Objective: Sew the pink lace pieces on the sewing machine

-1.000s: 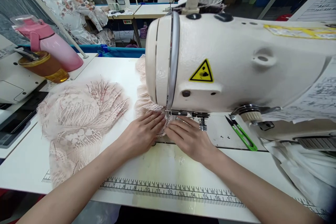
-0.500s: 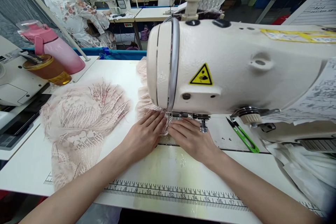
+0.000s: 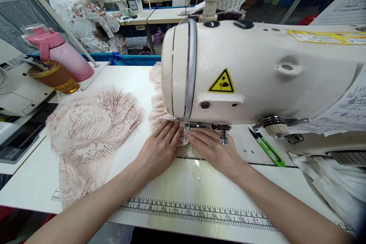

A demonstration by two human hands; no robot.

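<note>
Pink lace fabric [image 3: 159, 103] runs under the head of a white sewing machine [image 3: 243, 68]. My left hand [image 3: 162, 143] lies flat on the lace left of the needle area, its fingers stretched forward. Just to the right, my right hand [image 3: 213, 146] rests palm down by the lace edge, fingers extended under the machine head and partly hidden by metal parts. A narrow strip of lace shows between the two hands. The needle itself is hidden. More pink lace [image 3: 85, 122] is heaped on the white table [image 3: 137, 183] to the left.
Green thread snips [image 3: 267, 147] lie right of my right hand. At the left back are a pink bottle [image 3: 64, 51] and a brown cup [image 3: 54, 76]. White cloth [image 3: 331, 183] is bunched at the right. A person [image 3: 82, 19] sits beyond the table.
The whole view has shifted slightly, with things appearing a little further right. The lace strip between my hands shows slightly less at its near end. Both hands keep nearly the same pose.
</note>
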